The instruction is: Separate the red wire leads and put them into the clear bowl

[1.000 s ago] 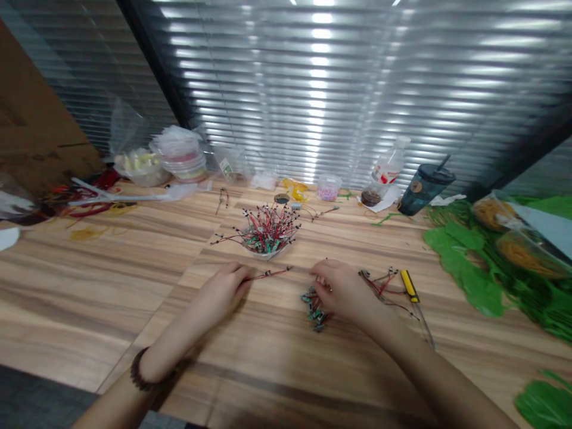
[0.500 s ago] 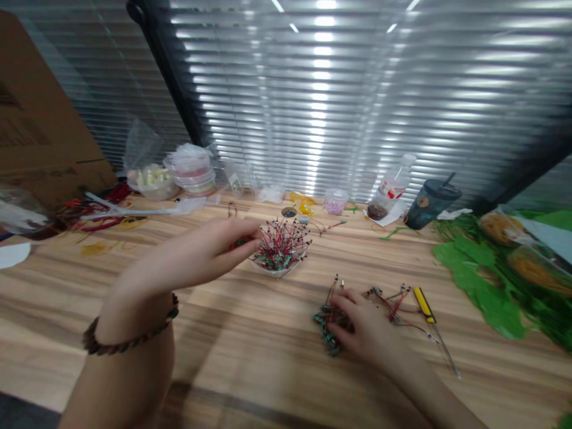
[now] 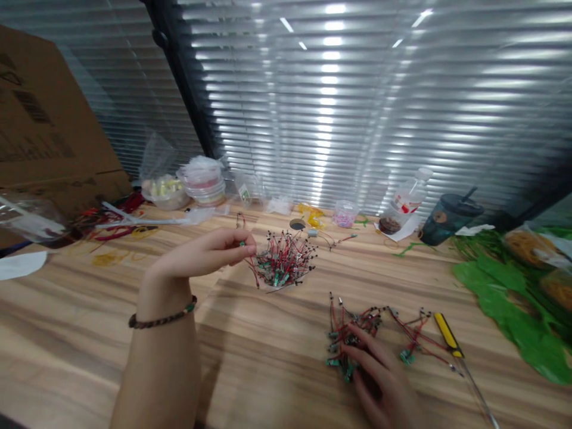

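Observation:
My left hand [image 3: 223, 249] is closed in a pinch on a small green circuit board [image 3: 242, 243], with thin red and black wires that seem to hang from it. It is just left of a clear shallow bowl [image 3: 279, 289] heaped with wired circuit boards [image 3: 286, 262], their wires sticking up. My right hand [image 3: 379, 375] lies over a loose pile of similar wired boards [image 3: 346, 339] on the table; its fingers are apart and touch the pile. A few more wired boards [image 3: 407, 356] lie right of this hand.
A yellow-handled screwdriver [image 3: 448, 333] lies at the right. Behind it are green leaves [image 3: 496, 316], a dark tumbler [image 3: 449, 220] and a plastic bottle [image 3: 409, 199]. Stacked plastic tubs [image 3: 203, 182] and a cardboard box [image 3: 49, 125] stand at the back left.
My left hand has drawn back slightly left from the bowl, the board still between its fingers. My right hand has moved nearer me and its fingers have spread over the pile. The view has shifted.

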`<state>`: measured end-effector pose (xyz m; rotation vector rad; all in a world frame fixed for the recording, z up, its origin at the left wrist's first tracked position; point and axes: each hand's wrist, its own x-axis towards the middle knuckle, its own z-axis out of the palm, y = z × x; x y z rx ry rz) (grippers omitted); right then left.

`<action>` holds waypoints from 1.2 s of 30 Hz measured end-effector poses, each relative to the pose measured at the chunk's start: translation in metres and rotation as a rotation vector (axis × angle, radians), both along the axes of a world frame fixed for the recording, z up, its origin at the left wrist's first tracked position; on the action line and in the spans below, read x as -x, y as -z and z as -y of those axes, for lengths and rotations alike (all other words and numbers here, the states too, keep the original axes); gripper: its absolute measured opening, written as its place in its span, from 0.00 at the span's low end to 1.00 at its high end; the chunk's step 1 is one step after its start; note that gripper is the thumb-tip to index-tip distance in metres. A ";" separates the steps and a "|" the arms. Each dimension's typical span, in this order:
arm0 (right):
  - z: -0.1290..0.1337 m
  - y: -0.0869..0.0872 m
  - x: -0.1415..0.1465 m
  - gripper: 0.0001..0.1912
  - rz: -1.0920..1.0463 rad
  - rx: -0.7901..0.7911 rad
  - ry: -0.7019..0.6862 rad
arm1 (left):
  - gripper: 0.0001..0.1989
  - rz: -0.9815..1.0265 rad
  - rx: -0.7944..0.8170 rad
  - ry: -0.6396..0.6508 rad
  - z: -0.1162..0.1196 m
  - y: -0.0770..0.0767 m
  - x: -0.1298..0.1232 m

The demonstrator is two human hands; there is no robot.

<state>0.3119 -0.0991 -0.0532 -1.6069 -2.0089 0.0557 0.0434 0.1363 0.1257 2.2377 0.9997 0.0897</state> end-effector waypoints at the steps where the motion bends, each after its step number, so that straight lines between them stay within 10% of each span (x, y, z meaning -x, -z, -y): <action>1: 0.000 0.002 0.000 0.20 0.007 -0.020 -0.005 | 0.22 -0.015 0.013 0.035 0.003 -0.002 -0.001; 10: -0.003 0.000 0.002 0.20 -0.001 -0.054 0.000 | 0.14 -0.174 0.074 0.365 0.028 -0.007 -0.024; 15: -0.002 -0.002 0.001 0.19 -0.019 -0.088 -0.022 | 0.17 0.109 -0.007 0.168 0.017 -0.006 -0.025; 21: -0.001 -0.005 0.002 0.19 -0.008 -0.035 -0.012 | 0.21 0.236 0.117 -0.150 -0.027 0.029 -0.028; 36: 0.000 -0.008 0.003 0.18 -0.020 0.096 0.004 | 0.19 0.232 -0.164 -0.179 -0.041 0.047 -0.033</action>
